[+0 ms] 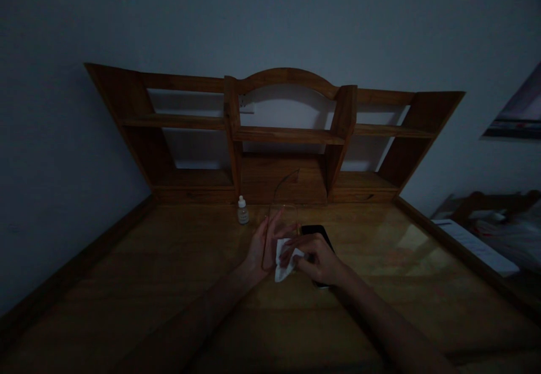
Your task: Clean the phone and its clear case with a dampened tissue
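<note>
A pair of thin-framed eyeglasses (291, 214) is held up over the desk, one temple arm pointing away toward the shelves. My left hand (265, 244) grips them, its fingers around the frame. My right hand (319, 257) pinches a crumpled white tissue (284, 271) against the near part of the glasses, close to the left fingers. Dim light and the tissue hide exactly where it touches. Partly under my right hand, a black phone (316, 230) lies on the desk.
A small dropper bottle (243, 214) with a white top stands beyond my left hand. The wooden desk (177, 267) has a shelf unit (287, 134) along its back and raised side edges. To the right are white papers (475, 244) and a wooden chair back (477, 200).
</note>
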